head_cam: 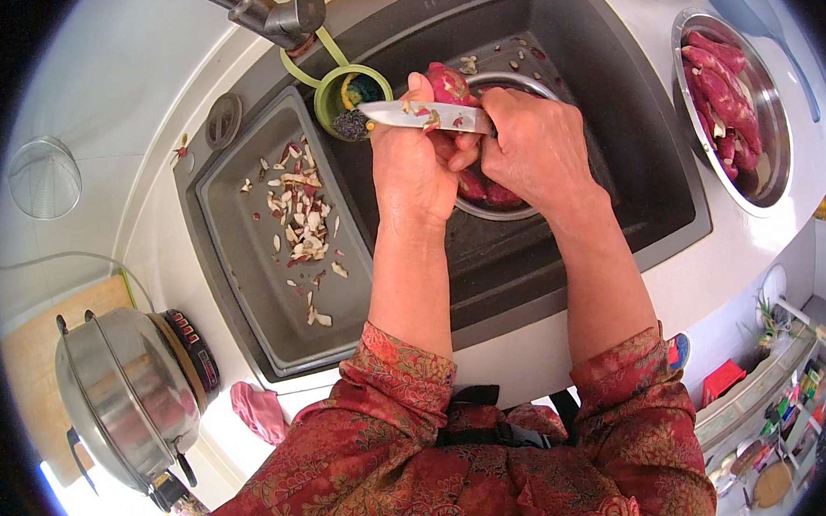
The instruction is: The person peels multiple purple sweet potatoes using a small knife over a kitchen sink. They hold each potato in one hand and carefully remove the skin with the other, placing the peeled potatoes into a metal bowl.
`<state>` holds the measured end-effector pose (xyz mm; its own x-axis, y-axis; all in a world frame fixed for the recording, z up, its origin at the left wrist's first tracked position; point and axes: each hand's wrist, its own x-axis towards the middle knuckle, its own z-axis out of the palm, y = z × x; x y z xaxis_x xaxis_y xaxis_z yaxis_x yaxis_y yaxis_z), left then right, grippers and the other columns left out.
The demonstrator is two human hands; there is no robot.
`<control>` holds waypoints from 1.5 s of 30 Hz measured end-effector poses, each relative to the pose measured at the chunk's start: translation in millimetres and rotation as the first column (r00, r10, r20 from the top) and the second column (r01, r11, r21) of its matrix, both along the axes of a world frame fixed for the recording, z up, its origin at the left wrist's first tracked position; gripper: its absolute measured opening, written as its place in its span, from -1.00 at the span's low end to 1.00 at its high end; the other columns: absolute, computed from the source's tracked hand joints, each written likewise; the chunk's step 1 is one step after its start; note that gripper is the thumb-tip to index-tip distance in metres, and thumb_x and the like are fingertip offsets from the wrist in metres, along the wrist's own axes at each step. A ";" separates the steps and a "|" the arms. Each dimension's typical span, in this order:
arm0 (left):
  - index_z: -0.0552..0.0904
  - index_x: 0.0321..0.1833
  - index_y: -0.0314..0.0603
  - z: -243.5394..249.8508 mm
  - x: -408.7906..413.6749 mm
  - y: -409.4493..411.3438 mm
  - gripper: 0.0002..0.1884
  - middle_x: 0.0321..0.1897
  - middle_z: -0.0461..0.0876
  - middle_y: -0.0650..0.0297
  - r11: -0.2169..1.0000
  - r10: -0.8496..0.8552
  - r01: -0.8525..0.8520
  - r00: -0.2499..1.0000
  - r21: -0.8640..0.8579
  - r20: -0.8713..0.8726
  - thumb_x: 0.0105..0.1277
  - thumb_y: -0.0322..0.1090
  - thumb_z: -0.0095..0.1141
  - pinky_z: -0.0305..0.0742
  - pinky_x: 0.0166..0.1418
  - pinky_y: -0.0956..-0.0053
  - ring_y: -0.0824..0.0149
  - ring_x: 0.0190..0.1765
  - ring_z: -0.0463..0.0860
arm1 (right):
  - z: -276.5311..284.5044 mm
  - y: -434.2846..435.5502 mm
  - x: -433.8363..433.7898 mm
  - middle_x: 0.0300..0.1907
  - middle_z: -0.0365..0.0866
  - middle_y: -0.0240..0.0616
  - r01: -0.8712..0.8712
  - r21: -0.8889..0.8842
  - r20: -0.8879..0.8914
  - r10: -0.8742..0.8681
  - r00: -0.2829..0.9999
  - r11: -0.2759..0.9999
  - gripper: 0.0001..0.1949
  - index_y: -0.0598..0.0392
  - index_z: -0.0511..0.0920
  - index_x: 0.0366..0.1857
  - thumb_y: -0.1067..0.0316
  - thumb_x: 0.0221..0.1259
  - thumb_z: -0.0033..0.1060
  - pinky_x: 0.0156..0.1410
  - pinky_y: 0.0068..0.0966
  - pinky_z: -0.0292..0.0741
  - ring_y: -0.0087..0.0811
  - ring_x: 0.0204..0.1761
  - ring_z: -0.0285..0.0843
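Over the sink [641, 179], my left hand [414, 167] grips a purple-red sweet potato [448, 82] with pale trimmed patches. A paring knife [427, 116] is in my right hand [534, 145], its handle mostly covered by the fingers. The blade lies across my left hand, its tip to the left, with bits of peel stuck on it. Under both hands a round metal bowl [506, 214] rests in the basin and holds several more sweet potatoes [502, 195], partly hidden by my hands.
Pale and red trimmings [306, 217] lie in the grey drain tray [244, 277] at left. A green caddy [352, 79] with scrubbers hangs below the faucet [278, 16]. Another metal bowl [775, 172] of sweet potatoes [726, 92] stands on the right counter. A steamer pot [126, 390] stands lower left.
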<state>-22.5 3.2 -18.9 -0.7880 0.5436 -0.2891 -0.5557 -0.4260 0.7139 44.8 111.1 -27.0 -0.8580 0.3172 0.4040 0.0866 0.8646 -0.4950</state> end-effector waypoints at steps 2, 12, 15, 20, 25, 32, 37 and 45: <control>0.53 -0.26 -0.26 0.7 1.1 1.0 -0.68 -0.47 0.58 0.13 1.000 -0.008 0.008 0.999 0.010 -0.032 0.43 -0.12 -0.09 0.17 -0.65 0.56 0.35 -0.57 0.45 | 0.2 1.0 -0.7 -0.53 0.57 -0.09 0.009 0.003 0.002 -0.009 1.000 1.000 -0.91 0.15 0.47 -0.57 0.42 -0.15 0.17 -0.36 -0.23 0.48 -0.03 -0.43 0.56; 0.52 -0.34 -0.24 7.2 3.9 4.1 -0.71 -0.57 0.51 0.21 0.994 0.054 -0.062 0.994 -0.088 -0.098 0.40 -0.14 -0.04 0.15 -0.67 0.56 0.35 -0.61 0.42 | -1.7 0.9 -1.2 -0.58 0.57 -0.06 -0.022 0.023 -0.039 0.023 0.999 0.999 -0.86 0.16 0.52 -0.59 0.33 -0.17 0.23 -0.36 -0.24 0.50 -0.05 -0.48 0.58; 0.52 -0.33 -0.25 6.4 5.5 5.1 -0.71 -0.57 0.50 0.21 0.998 0.047 -0.051 0.996 -0.046 -0.081 0.40 -0.14 -0.03 0.15 -0.67 0.56 0.35 -0.61 0.42 | -2.3 1.0 -1.7 -0.59 0.57 -0.05 -0.008 0.020 -0.052 0.009 0.999 1.000 -0.83 0.17 0.54 -0.60 0.29 -0.18 0.24 -0.37 -0.24 0.50 -0.07 -0.50 0.59; 0.52 -0.32 -0.27 7.0 7.4 5.8 -0.70 -0.57 0.50 0.19 0.997 0.048 -0.051 0.997 -0.058 -0.056 0.40 -0.14 -0.03 0.16 -0.66 0.57 0.35 -0.60 0.43 | -4.0 2.8 -2.5 -0.56 0.59 -0.06 0.047 0.058 -0.021 -0.046 0.999 0.997 -0.81 0.17 0.54 -0.60 0.28 -0.20 0.26 -0.38 -0.25 0.51 -0.08 -0.50 0.60; 0.50 -0.26 -0.31 10.8 9.1 4.3 -0.67 -0.49 0.53 0.16 0.993 0.073 -0.076 0.997 -0.091 -0.038 0.44 -0.13 -0.13 0.16 -0.65 0.57 0.35 -0.59 0.40 | -6.7 7.3 -2.2 -0.56 0.60 -0.06 0.153 0.119 0.029 -0.158 0.987 0.981 -0.82 0.16 0.54 -0.59 0.27 -0.17 0.23 -0.39 -0.22 0.51 -0.08 -0.48 0.61; 0.49 -0.21 -0.27 6.0 7.9 -0.5 -0.70 -0.41 0.54 0.12 0.997 0.058 -0.059 0.998 0.047 0.005 0.45 -0.15 -0.17 0.18 -0.65 0.56 0.33 -0.55 0.40 | -2.8 6.1 -1.2 -0.55 0.56 -0.07 0.042 -0.045 -0.023 -0.043 0.999 0.998 -0.93 0.14 0.52 -0.54 0.40 -0.09 0.14 -0.32 -0.24 0.49 0.00 -0.43 0.55; 0.48 -0.27 -0.24 4.2 5.7 -2.4 -0.70 -0.49 0.54 0.13 1.000 0.021 -0.022 1.000 0.013 0.019 0.43 -0.12 -0.12 0.17 -0.67 0.60 0.36 -0.58 0.40 | 0.8 2.8 0.3 -0.56 0.55 -0.08 -0.052 -0.031 -0.008 0.052 0.999 0.998 -0.94 0.13 0.52 -0.55 0.42 -0.13 0.16 -0.34 -0.25 0.48 0.00 -0.43 0.54; 0.47 -0.36 -0.25 11.0 6.2 0.3 -0.69 -0.58 0.46 0.22 0.999 0.042 -0.041 0.998 -0.022 0.050 0.43 -0.14 -0.09 0.06 -0.74 0.63 0.41 -0.71 0.32 | -1.4 7.1 0.7 -0.54 0.57 -0.07 -0.053 0.016 -0.015 0.053 0.998 0.998 -0.93 0.15 0.53 -0.53 0.43 -0.11 0.16 -0.35 -0.25 0.49 0.00 -0.44 0.55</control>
<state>-16.4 3.5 -7.9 -0.7938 0.5043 -0.3398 -0.5735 -0.4349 0.6942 45.5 118.2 -28.4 -0.8669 0.2651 0.4221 0.0326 0.8751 -0.4828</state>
